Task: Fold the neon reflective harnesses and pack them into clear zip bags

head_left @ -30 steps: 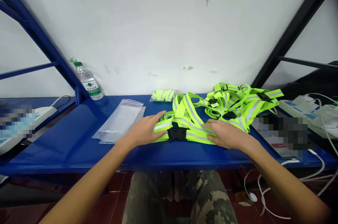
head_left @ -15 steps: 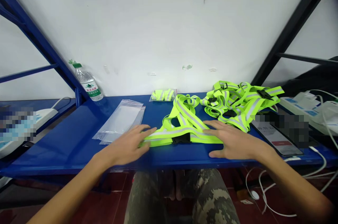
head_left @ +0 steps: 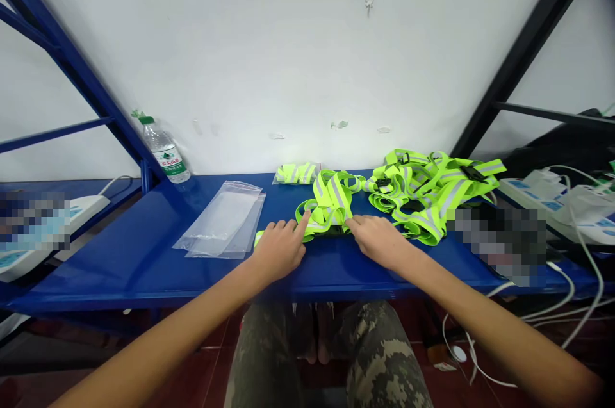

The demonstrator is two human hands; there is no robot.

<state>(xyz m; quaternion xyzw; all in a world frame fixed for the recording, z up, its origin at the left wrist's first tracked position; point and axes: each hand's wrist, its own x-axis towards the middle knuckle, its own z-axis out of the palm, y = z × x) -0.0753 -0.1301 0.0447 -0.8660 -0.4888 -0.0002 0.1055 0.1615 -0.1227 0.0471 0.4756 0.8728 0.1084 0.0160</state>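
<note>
Neon-yellow straps with grey reflective stripes, a reflective strap vest (head_left: 331, 200), lie bunched near the middle of the blue table. At its left side is my left hand (head_left: 280, 249), closed on the straps, the index finger laid over them and the other fingers curled. My right hand (head_left: 377, 238) pinches the right edge of the same vest, its fingers bent inward. The lower straps and the black buckle are mostly covered. More reflective vests (head_left: 432, 193) sit in a tangled heap to the right.
Clear plastic zip bags (head_left: 221, 219) lie left of my hands. A bagged folded vest (head_left: 296, 173) rests by the wall. A water bottle (head_left: 166, 150) leans at the back left. Power strips (head_left: 533, 196) and white cables (head_left: 598, 280) are at the right. The blue table (head_left: 120, 248) has a near edge.
Both hands have moved inward, drawing the spread straps into a smaller bunch. My fingers, spread before, are now curled on the vest, and the buckle is mostly covered.
</note>
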